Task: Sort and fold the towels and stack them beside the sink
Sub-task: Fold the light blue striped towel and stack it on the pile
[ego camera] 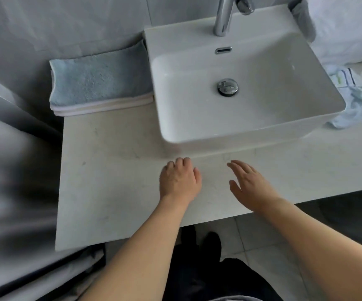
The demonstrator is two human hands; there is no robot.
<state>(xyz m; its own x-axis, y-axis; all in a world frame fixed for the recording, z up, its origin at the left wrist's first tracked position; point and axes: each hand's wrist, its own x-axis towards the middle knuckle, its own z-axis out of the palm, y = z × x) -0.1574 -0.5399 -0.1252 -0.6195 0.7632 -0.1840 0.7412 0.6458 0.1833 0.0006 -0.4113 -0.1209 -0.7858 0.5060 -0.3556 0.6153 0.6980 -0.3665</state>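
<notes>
A folded light blue towel [97, 80] lies on top of a white folded towel [101, 107], stacked on the counter left of the white sink [251, 124]. Right of the sink lies a crumpled pile: a striped white towel [345, 78] and a pale blue cloth [358, 107]. My left hand [179, 179] hovers over the counter in front of the sink, fingers curled, holding nothing. My right hand [248, 183] is beside it, fingers spread, empty.
The pale stone counter [110, 170] runs across the view. A chrome tap [223, 16] stands behind the basin. A large white bundle [345, 29] sits at the back right. Tiled floor and dark shoes show below the counter edge.
</notes>
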